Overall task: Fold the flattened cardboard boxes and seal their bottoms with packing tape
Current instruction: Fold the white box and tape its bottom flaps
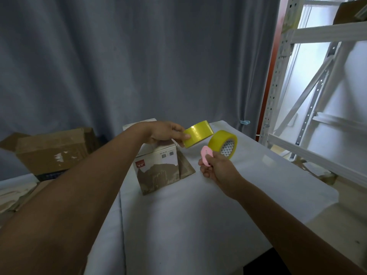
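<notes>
A small folded cardboard box (pixel 158 171) with a white and red label stands on the white table (pixel 198 215). My left hand (pixel 164 132) grips a yellow roll of packing tape (pixel 198 133) just above the box's far right corner. A second yellow tape roll (pixel 223 144) stands on edge on the table to the right of it. My right hand (pixel 216 169) pinches a small pink cutter (pixel 207 156) close below the two rolls, to the right of the box.
A larger open brown carton (pixel 53 153) sits at the left beyond the table edge. A grey curtain (pixel 139 66) hangs behind. White metal shelving (pixel 317 96) stands at the right, close to the table's far right corner.
</notes>
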